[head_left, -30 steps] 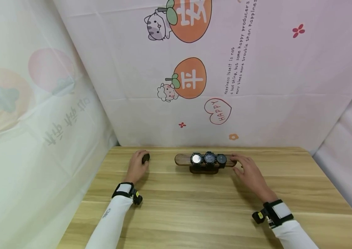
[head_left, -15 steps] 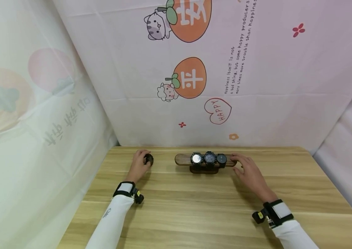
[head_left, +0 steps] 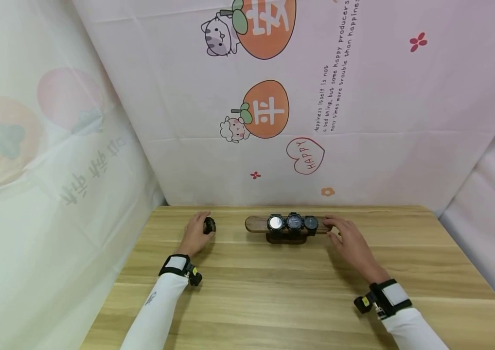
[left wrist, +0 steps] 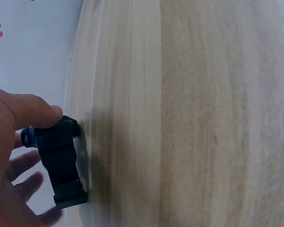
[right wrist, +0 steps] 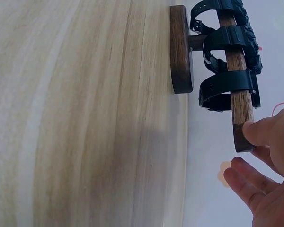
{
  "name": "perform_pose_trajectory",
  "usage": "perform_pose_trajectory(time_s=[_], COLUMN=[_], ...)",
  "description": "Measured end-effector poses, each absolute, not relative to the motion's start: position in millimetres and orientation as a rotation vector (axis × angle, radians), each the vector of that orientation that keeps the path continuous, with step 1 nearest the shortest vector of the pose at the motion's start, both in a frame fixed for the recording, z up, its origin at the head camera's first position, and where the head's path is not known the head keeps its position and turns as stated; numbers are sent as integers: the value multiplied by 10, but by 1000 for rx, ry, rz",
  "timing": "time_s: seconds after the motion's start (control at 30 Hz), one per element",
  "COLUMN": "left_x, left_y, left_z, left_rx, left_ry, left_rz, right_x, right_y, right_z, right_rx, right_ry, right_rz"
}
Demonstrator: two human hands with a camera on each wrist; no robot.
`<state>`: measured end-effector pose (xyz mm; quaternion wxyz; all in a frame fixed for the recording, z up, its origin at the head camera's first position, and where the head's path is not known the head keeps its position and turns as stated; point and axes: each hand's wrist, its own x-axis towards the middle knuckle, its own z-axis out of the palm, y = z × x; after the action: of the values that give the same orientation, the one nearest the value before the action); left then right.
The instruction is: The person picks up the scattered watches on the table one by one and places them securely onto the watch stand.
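Observation:
At the left of the table my left hand [head_left: 194, 235] holds a black wristwatch [head_left: 209, 225] low over the wood. In the left wrist view, the thumb lies on one end of the watch [left wrist: 59, 158], and the other fingers curl behind it. A dark wooden watch stand [head_left: 256, 224] is near the table's back edge, its bar carrying three black watches [head_left: 294, 222] side by side. My right hand [head_left: 353, 245] grips the bar's right end. The right wrist view shows the thumb against the bar [right wrist: 241, 109], with two fingers spread below its tip.
The wooden table [head_left: 274, 296] ends at the back against a printed white cloth [head_left: 195, 170]. More cloth hangs down the left [head_left: 98, 209] and right sides. The stand's base [right wrist: 181, 52] rests on the tabletop.
My left hand has shifted slightly right, and the watch in it has turned so that more of it shows. The right hand stays at the end of the stand.

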<state>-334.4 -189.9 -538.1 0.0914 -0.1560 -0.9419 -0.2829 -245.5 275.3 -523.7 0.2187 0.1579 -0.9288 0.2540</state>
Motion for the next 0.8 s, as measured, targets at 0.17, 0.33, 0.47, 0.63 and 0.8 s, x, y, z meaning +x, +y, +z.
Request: perform_pose_trajectory(time_s=[0.17,0.33,0.47,0.63,0.8], left_x=[-3345,-3346,-3346,-3342,-3337], left_y=[-1924,-1933,-1930,-1929,-1930], left_z=[-5415,-5415,-5402,-5404,-5418], left_rx=[-456,-460,-444,-448,-445], left_ry=[-2821,-2799,-2836,-2839,-2834], left_rz=[-871,-884,-867,-857,-850], right_x=[-2462,-2472,-2471,-2473,-2496], right_y=[2743,2731,2724,2721,2718], right_z=[-5232,-5212,-5202,-5203,-5213], right_rx=[437,432,441,464,462], right_ry=[-2574,-2572,-2567,-2557,-2555], right_rz=[717,723,732,736,737])
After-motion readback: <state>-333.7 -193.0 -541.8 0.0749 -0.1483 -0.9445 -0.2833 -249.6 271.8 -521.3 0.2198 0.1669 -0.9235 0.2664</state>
